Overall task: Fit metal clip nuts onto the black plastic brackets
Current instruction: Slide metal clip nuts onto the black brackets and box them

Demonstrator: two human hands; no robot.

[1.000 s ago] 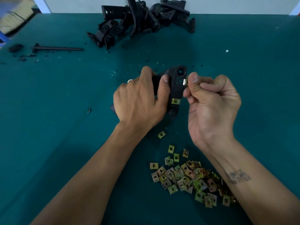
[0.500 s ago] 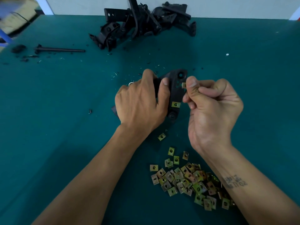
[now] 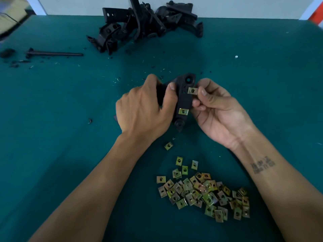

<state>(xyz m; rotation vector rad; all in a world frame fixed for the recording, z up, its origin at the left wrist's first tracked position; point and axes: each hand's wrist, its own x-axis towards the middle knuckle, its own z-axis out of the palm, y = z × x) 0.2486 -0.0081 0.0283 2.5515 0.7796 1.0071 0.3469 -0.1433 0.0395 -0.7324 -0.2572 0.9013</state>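
Observation:
My left hand (image 3: pixel 145 109) grips a black plastic bracket (image 3: pixel 183 100) and holds it upright above the green table. One brass-coloured clip nut (image 3: pixel 183 111) sits clipped on the bracket's lower right edge. My right hand (image 3: pixel 216 109), palm turned towards me, pinches a second clip nut (image 3: pixel 192 90) between thumb and fingers, flat face showing, right against the bracket's upper right edge. A pile of several loose clip nuts (image 3: pixel 204 193) lies on the table below my hands, and a single nut (image 3: pixel 168 146) lies apart above it.
A heap of black plastic brackets (image 3: pixel 145 25) lies at the table's far edge by the wall. A dark rod (image 3: pixel 54 53) and black debris sit far left. Small shavings are scattered on the green table (image 3: pixel 52 119) behind my hands.
My right hand has rolled palm-up and drawn the clip nut slightly off the bracket's edge, so its flat face now shows. The left hand still holds the bracket in place.

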